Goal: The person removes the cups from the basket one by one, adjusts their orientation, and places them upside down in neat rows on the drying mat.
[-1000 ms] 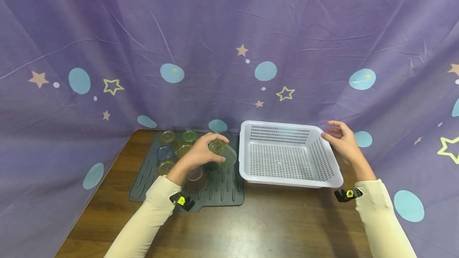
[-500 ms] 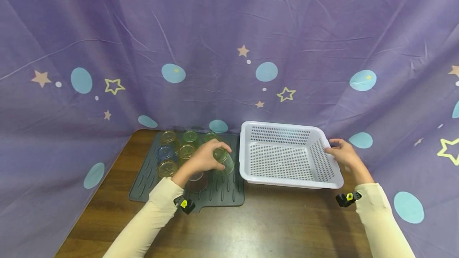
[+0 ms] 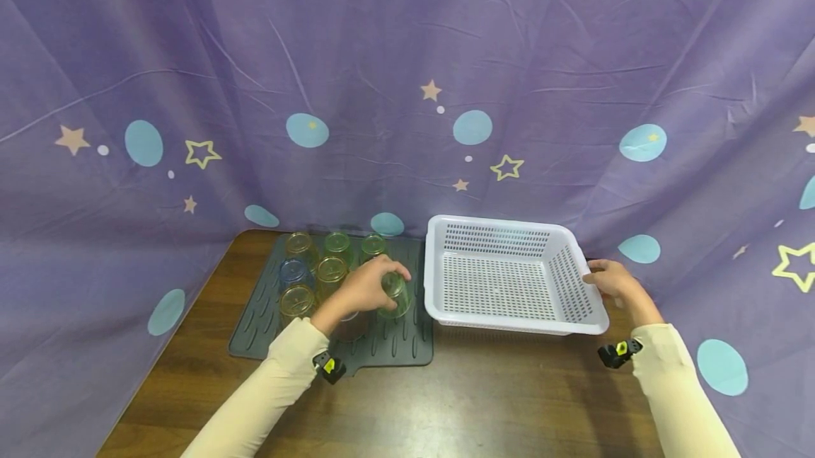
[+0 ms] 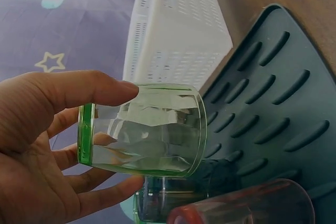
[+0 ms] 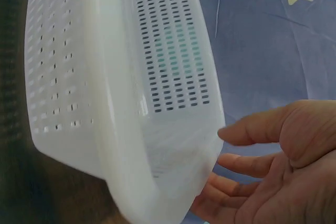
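My left hand (image 3: 368, 288) holds a clear green-tinted drinking glass (image 3: 396, 296) near its base, thumb on one side and fingers on the other. The glass is upside down at the right part of the dark grey drying mat (image 3: 402, 349); whether its rim touches the mat is hard to tell. In the left wrist view a reddish glass (image 4: 252, 205) and a bluish-green one (image 4: 168, 198) are close beside the held glass (image 4: 147, 132). At the white plastic basket (image 3: 509, 323), my right hand (image 3: 615, 282) touches the right rim, with its fingers relaxed along the outside.
Other upturned glasses share the mat, including a blue one (image 3: 294, 275), yellowish ones (image 3: 331, 271) and green ones (image 3: 337, 243). The basket stands right against the mat's right side. A purple patterned curtain (image 3: 382, 90) hangs behind the wooden table (image 3: 471, 394).
My left hand has brought the glass down from a tilted position to upright, upside down, slightly nearer me. My right hand has lowered along the basket's right rim.
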`<state>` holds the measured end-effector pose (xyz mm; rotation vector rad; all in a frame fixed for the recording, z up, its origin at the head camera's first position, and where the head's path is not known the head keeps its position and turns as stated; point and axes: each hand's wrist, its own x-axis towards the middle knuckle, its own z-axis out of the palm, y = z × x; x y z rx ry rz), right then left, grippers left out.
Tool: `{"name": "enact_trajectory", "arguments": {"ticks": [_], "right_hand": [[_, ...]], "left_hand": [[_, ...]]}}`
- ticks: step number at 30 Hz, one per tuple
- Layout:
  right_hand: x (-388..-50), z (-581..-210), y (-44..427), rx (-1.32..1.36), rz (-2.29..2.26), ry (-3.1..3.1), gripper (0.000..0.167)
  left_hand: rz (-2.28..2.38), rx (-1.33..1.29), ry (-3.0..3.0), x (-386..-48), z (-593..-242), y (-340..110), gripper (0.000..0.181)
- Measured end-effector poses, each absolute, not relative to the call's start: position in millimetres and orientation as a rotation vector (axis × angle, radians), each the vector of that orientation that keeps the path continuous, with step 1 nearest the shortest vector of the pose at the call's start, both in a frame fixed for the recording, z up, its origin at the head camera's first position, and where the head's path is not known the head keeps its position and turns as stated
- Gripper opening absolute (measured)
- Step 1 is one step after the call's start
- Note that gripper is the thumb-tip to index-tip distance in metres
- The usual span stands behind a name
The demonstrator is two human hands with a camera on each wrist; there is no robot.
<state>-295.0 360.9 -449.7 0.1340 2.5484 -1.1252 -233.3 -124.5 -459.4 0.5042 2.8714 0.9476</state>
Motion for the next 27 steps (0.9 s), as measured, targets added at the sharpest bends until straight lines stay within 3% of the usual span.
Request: {"name": "enact_trajectory", "arguments": {"ticks": [13, 27], "right_hand": [[-303.2, -457.6, 376.4, 0.203, -1.162, 2.354, 0.052], [-315.5, -453.3, 390.6, 0.13, -1.116, 2.161, 0.017]], "left_hand": [[0.914, 0.516, 2.852, -231.1, -468.9, -124.6, 0.058], [0.851, 0.523, 2.854, -231.1, -473.2, -123.9, 0.058]]}}
